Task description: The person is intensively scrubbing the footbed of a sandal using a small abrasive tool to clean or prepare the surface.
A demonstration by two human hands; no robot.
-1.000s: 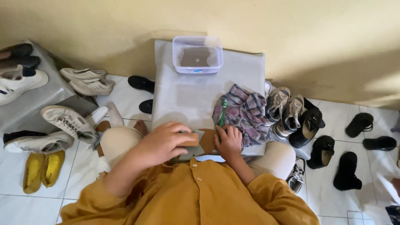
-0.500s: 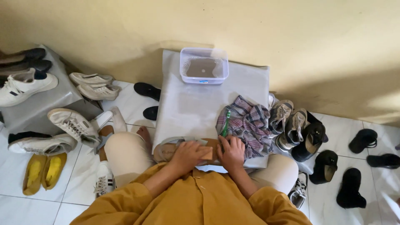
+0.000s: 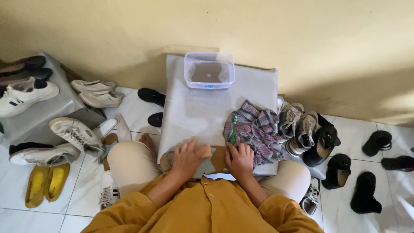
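Left hand: the left hand [image 3: 186, 158] lies palm-down on a tan leather shoe [image 3: 189, 159] with a grey insole, fingers spread and pressing a pale brown sponge-like pad [image 3: 203, 151] against it.
Right hand: the right hand [image 3: 239, 159] grips the same shoe at its 3 o'clock end, fingers curled over the brown edge.
Shoe: it lies across the near edge of the grey cloth-covered low table [image 3: 202, 110], right at the person's lap.
Cloth: a crumpled plaid rag [image 3: 256, 129] sits at 1 o'clock from the right hand, touching it, with a green toothbrush [image 3: 233, 128] lying on its left edge.
Tub: a clear plastic rectangular container [image 3: 209, 70] of murky water stands at 12 o'clock, at the table's far edge, well apart from the hands.
Right side: grey sneakers [image 3: 296, 122] and black shoes [image 3: 327, 144] crowd the floor at 3 o'clock.
Left side: white sneakers [image 3: 73, 133] and yellow flats [image 3: 45, 183] lie at 9 o'clock.
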